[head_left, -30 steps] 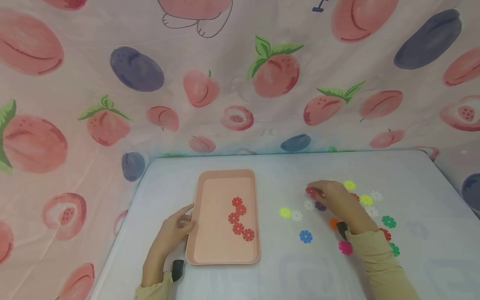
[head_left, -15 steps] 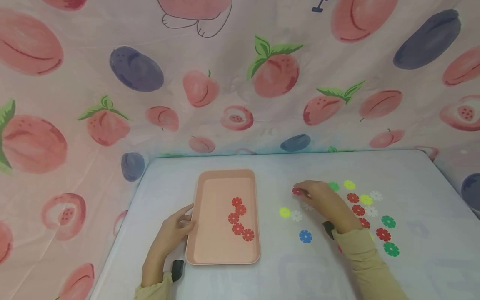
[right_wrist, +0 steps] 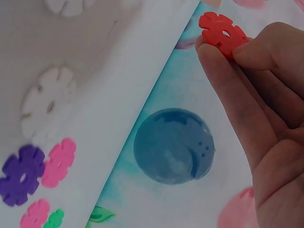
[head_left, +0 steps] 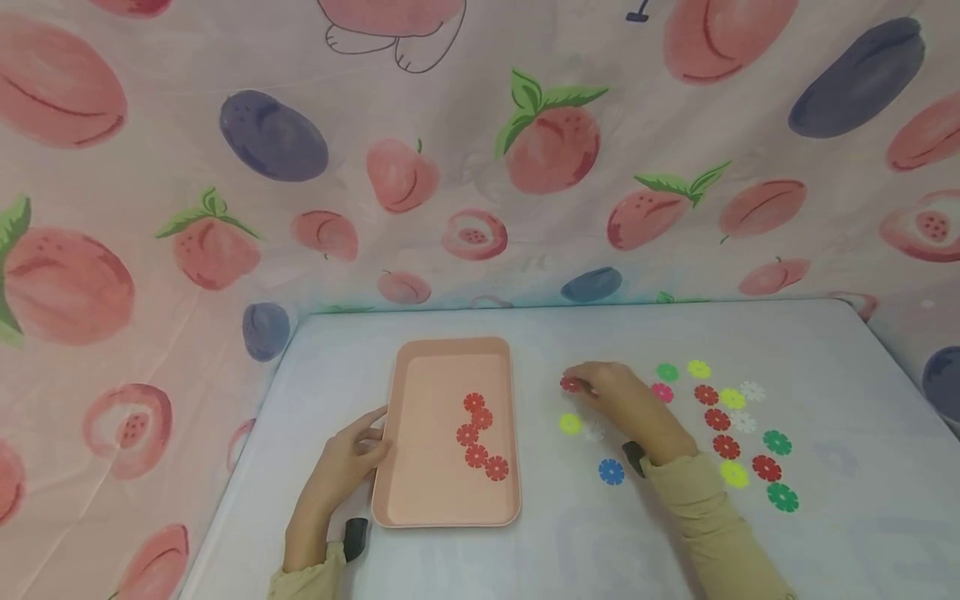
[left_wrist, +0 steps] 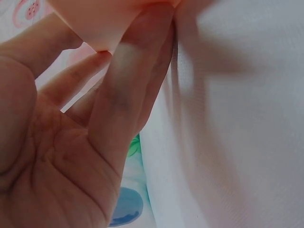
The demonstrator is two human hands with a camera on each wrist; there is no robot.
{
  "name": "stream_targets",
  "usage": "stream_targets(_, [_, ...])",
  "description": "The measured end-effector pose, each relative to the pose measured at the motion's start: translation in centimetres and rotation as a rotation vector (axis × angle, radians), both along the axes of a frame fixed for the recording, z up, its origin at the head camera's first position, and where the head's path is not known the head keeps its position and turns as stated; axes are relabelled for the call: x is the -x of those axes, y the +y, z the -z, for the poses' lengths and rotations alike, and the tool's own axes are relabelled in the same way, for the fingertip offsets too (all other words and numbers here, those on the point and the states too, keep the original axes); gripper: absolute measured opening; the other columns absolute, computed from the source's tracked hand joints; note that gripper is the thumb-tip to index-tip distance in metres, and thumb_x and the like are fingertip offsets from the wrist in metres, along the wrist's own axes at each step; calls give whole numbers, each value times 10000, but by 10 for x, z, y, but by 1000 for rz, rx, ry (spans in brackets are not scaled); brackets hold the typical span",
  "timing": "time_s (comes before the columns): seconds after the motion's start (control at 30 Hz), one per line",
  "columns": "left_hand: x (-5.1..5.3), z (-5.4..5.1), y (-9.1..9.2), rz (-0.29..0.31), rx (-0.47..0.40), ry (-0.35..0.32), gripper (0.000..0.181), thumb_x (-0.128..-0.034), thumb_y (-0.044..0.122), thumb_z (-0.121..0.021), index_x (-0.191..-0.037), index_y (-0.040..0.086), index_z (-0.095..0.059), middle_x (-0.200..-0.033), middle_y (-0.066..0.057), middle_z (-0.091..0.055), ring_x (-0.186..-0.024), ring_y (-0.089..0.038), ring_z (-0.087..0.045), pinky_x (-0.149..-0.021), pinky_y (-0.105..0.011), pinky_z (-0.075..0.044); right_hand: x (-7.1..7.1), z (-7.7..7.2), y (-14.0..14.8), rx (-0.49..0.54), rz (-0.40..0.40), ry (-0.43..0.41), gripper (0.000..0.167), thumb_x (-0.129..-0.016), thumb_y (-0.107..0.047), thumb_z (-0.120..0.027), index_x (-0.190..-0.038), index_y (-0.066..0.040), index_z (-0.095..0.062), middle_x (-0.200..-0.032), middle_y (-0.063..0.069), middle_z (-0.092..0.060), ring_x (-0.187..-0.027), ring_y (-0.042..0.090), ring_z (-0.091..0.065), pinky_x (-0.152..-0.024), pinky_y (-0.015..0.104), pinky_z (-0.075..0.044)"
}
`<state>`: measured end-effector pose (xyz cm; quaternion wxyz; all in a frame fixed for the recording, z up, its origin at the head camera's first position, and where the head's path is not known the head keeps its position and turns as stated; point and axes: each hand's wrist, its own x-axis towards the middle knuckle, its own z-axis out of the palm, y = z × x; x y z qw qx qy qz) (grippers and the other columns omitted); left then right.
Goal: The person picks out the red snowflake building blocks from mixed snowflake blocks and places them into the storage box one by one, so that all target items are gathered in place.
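Pinching red disc (head_left: 571,384) between thumb and fingers of right hand (head_left: 618,400), right of centre in head view, over table (head_left: 555,533), between tray (head_left: 423,433) and most loose discs (head_left: 726,447). Touching tray's left side with relaxed fingers of left hand (head_left: 347,462). Apparently mid-transfer; likely calling next for leftward carry across tray's right rim, then release near red discs (head_left: 476,456) inside.

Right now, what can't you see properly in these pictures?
Head view: part of the red flower, hidden by the right fingers.
Head view: whatever lies under the right sleeve, because the sleeve covers it.
Left wrist view: most of the tray, cut off by the top edge.
Right wrist view: the top-left white flower, also cut off by the top edge.
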<state>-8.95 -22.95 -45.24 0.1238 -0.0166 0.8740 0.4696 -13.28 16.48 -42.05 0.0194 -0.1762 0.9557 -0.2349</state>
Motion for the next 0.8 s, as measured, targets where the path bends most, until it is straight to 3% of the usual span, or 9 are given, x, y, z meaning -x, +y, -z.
stream_targets(0.23, [0, 0, 0, -9, 6, 0, 574, -960, 136, -655, -1494, 117, -444, -1172, -186, -663, -963, -254, -701, -695, -290, -580, -1, -1, -11, -3, 15, -23, 358, -844, -103, -791, -1193, -73, -718, -1156, 94, -728, -1127, 283, -669, -952, 442, -537])
stream_targets(0.8, [0, 0, 0, -6, -8, -8, 575, -963, 143, -654, -1497, 123, -441, -1187, -189, -658, -971, -251, -697, -679, -286, -576, 5, 1, -35, 41, -66, 9, 274, -856, -68, -770, -1129, -69, -743, -1071, 55, -752, -1048, 230, -702, -911, 395, -565])
